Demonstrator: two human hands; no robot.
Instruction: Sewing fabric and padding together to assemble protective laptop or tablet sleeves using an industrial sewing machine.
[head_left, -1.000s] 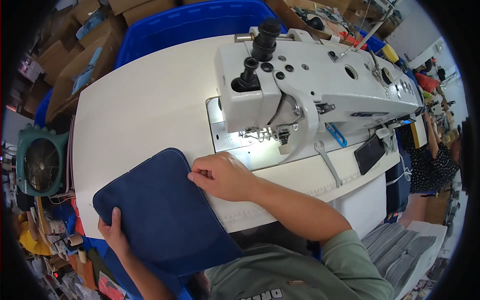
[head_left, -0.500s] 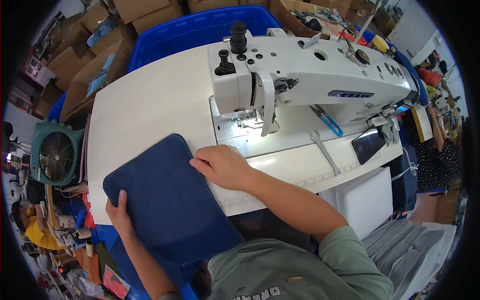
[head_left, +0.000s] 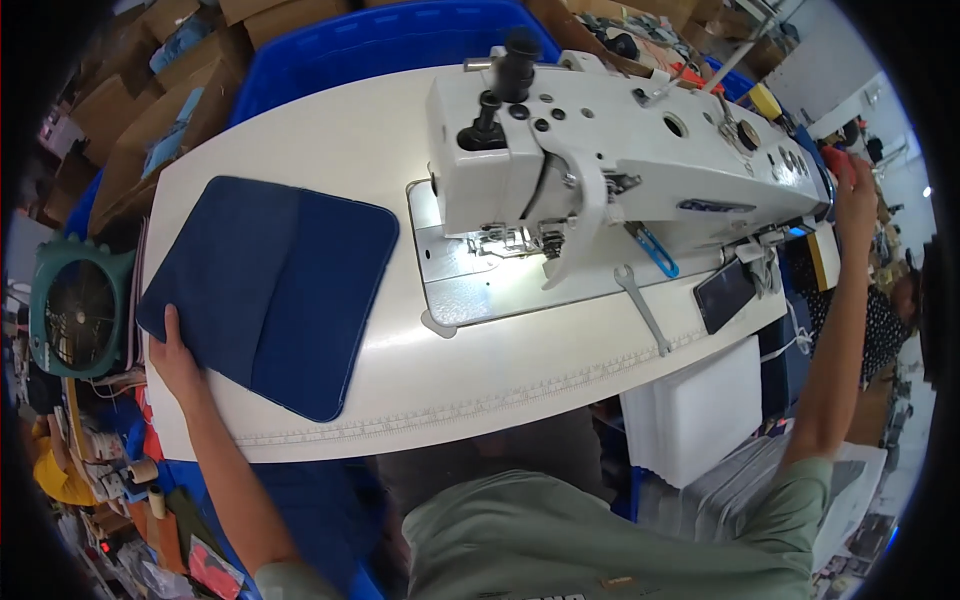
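A navy fabric panel (head_left: 325, 290) with rounded corners lies flat on the white sewing table, left of the sewing machine (head_left: 600, 150). A straight edge of an overlapping layer crosses its middle. My left hand (head_left: 180, 365) grips the panel's near left corner, thumb on top and the other fingers mostly hidden. My right arm stretches far out to the right. My right hand (head_left: 853, 190) is by the machine's far right end, close to something red (head_left: 834, 160); its fingers are small and blurred, so a hold cannot be made out. The lit needle area has no fabric under it.
A wrench (head_left: 643, 310), blue-handled thread snips (head_left: 655, 250) and a dark phone (head_left: 725, 296) lie right of the needle. A ruler strip (head_left: 480, 400) runs along the near edge. White sheets (head_left: 695, 410) are stacked below right; a green fan (head_left: 82, 310) stands left.
The navy panel has moved from over the near edge onto the table and turned. My right hand has let go of it and swung far right. My left hand stays at the panel's edge.
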